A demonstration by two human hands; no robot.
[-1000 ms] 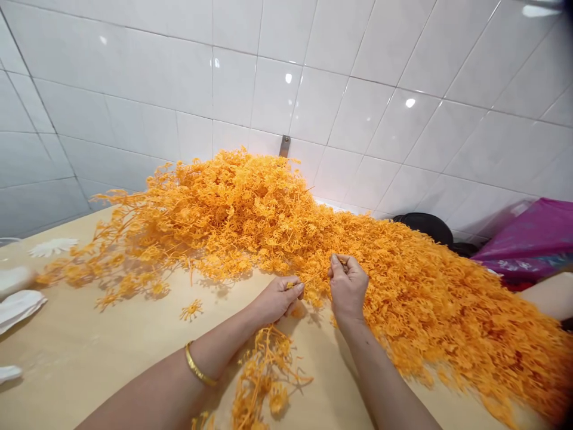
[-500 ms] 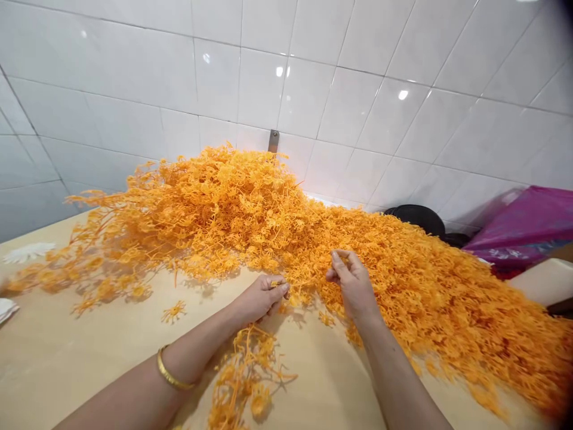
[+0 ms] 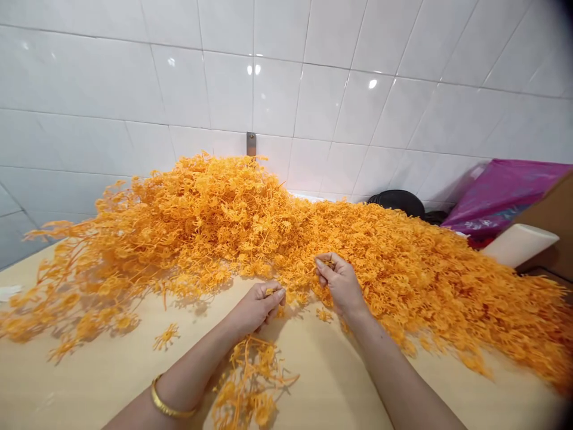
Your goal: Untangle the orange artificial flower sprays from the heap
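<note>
My left hand (image 3: 262, 306) is closed in a pinch on an orange plastic flower sprig (image 3: 270, 291), with little of it showing between the fingers. Just below that wrist lies a loose bunch of orange sprigs (image 3: 250, 382); whether it joins the held piece is hidden. My right hand (image 3: 342, 285) hovers at the front of the loose flower heap (image 3: 421, 269), thumb and fingertips pressed together. A speck of orange shows at its fingers, too small to tell from the heap behind.
A tall mound of stemmed orange flowers (image 3: 210, 209) covers the back left of the table (image 3: 80, 382). One loose flower (image 3: 166, 337) lies in front. Black discs (image 3: 398, 203), a purple bag (image 3: 501, 194) and a pale roll (image 3: 521, 245) stand at the right, before a tiled wall (image 3: 277, 89).
The view has swung a little to the right. My right hand has come slightly nearer to my left, its fingertips still pinched. My left hand keeps its grip.
</note>
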